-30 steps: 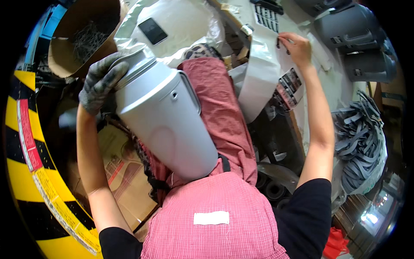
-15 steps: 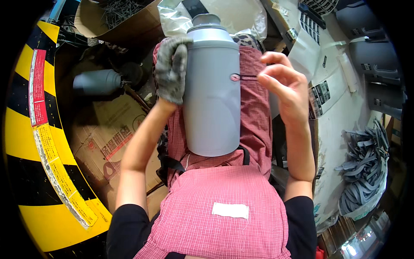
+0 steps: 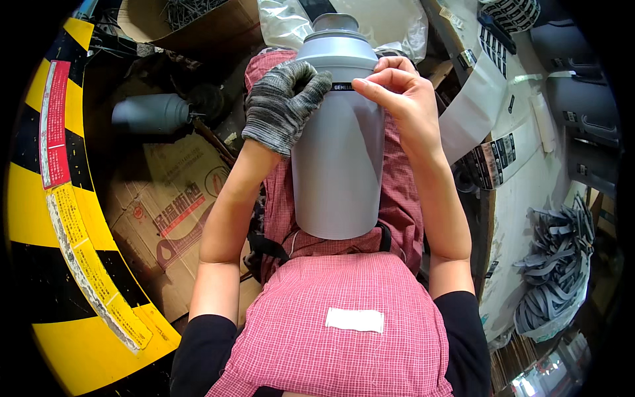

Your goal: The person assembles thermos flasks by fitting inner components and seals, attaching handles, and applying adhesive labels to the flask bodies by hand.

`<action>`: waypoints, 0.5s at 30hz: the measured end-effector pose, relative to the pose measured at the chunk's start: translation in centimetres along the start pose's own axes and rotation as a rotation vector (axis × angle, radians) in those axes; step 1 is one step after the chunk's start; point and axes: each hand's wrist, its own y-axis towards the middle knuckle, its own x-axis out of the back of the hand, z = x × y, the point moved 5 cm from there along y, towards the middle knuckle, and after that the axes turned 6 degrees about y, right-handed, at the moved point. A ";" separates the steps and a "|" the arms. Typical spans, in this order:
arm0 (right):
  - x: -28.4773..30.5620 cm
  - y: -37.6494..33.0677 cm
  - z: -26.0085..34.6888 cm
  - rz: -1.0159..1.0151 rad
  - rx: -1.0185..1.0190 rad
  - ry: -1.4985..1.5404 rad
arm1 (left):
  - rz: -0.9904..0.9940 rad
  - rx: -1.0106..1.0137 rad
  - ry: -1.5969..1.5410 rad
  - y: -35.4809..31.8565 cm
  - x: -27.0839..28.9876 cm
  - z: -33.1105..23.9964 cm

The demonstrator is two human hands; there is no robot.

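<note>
A grey metal flask body (image 3: 338,159) with a narrow neck lies along my lap, its neck pointing away from me. Across its shoulder end sits a small black label (image 3: 342,86) with pale lettering. My left hand (image 3: 284,102), in a grey striped knit glove, has its fingers closed at the label's left end. At the other end, my bare right hand (image 3: 400,96) pinches with thumb and forefinger, the remaining fingers curled beside the flask. Whether the label lies flat on the metal or just above it, I cannot tell.
A bench (image 3: 522,198) on the right bears label sheets (image 3: 493,159), grey flasks (image 3: 582,99) and a bag of grey straps (image 3: 555,264). To the left are a striped yellow-black panel (image 3: 56,278), flattened cardboard (image 3: 178,218) and another grey flask (image 3: 151,112). An open carton (image 3: 139,26) holds dark metal pieces.
My right hand has brought the thin dark strip in from the flask's right side to its upper front. The left hand has shifted from the flask's left side onto its front, meeting the label.
</note>
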 end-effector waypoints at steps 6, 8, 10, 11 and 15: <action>-0.1 0.5 -0.4 -0.036 0.000 -0.072 | -0.085 -0.116 0.277 0.3 0.2 -0.9; -0.2 0.6 -0.4 -0.031 0.005 -0.104 | -0.094 -0.107 0.301 0.3 0.3 -1.0; -0.1 0.8 -0.4 -0.029 0.010 -0.136 | -0.102 -0.111 0.331 0.5 0.3 -1.0; 0.0 0.9 -0.3 -0.012 0.053 -0.208 | -0.072 -0.086 0.422 0.6 0.0 -0.8; 1.2 1.5 -1.2 0.040 0.082 -0.351 | -0.030 -0.126 0.506 0.6 0.1 1.0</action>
